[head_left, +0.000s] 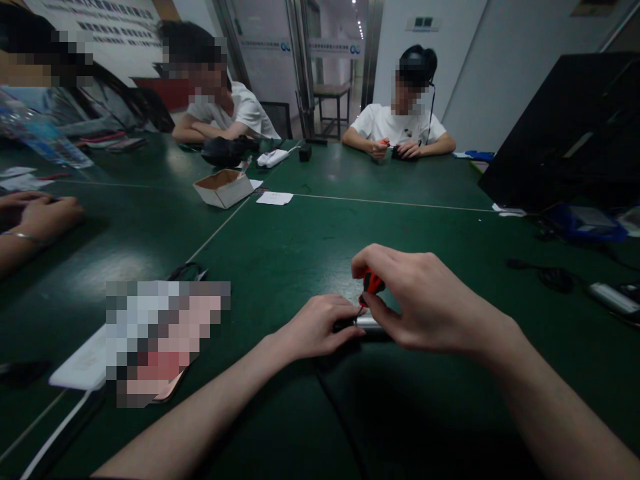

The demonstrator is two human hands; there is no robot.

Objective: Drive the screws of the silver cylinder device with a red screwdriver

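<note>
In the head view, my right hand (433, 300) pinches the red and black handle of a screwdriver (372, 283). The screwdriver's thin shaft points down, its tip at a silver and black elongated device (371, 325) on the green table. My left hand (317, 323) is closed around the left end of that device, thumb along the near side and fingers over the far side. My two hands cover most of the device, so its exact kind cannot be made out. A dark cable (336, 403) runs toward me below my left hand.
To my left lie a blurred-out phone-like item (170, 353) and a white flat device (80, 363). Farther off are an open box (224, 189) and a paper slip (275, 198). A monitor (560, 133) and a silver device (614, 299) stand right. Other people sit around the table.
</note>
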